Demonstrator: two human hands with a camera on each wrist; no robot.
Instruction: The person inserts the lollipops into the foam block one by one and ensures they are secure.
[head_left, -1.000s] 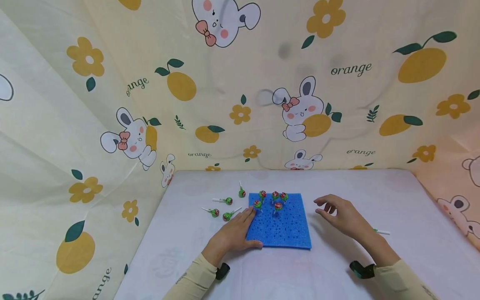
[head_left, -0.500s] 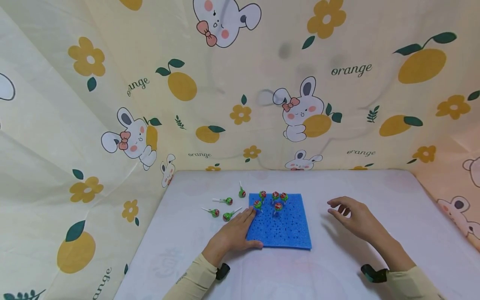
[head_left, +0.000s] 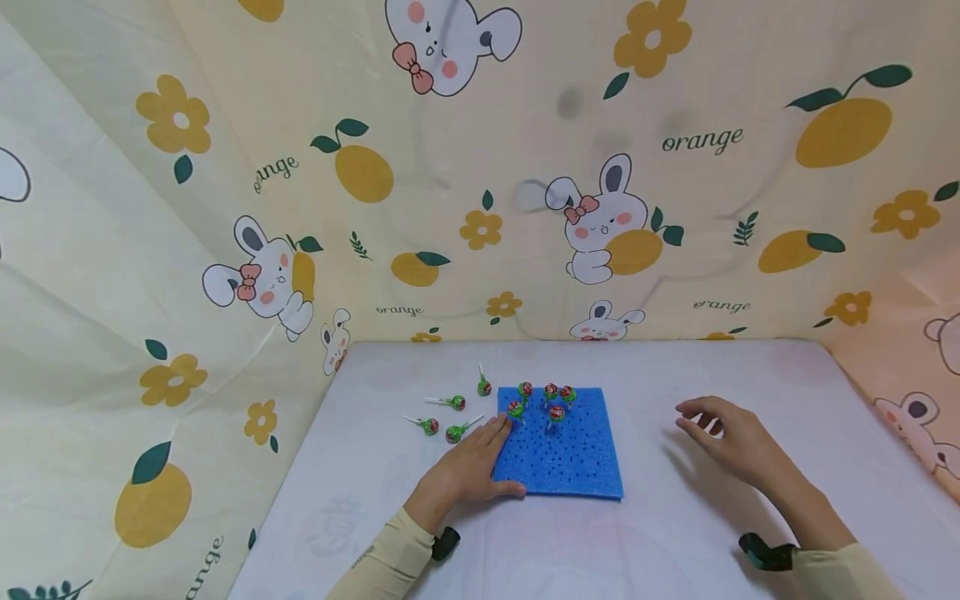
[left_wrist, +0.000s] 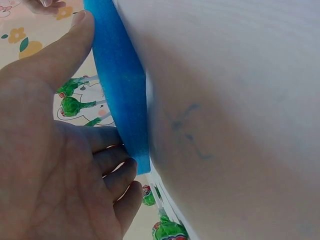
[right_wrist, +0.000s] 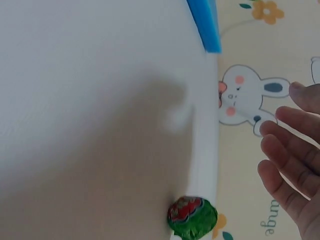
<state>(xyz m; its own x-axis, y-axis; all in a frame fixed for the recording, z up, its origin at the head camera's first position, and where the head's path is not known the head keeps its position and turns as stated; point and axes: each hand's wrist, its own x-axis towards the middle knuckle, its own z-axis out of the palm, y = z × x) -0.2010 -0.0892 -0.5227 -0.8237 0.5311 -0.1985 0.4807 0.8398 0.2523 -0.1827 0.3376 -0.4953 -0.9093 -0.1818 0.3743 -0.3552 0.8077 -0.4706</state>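
Right wrist: right hand (right_wrist: 305, 172) cropped

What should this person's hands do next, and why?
Perhaps lower the right hand toward the loose lollipop near it in the right wrist view: that hand is empty, five lollipops already stand in the blue foam board, and the left hand touches the board's edge.

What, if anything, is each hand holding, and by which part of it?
Neither hand grips anything. The left hand only rests against the blue board, fingers at its left side and thumb at its near edge; the right hand is empty.
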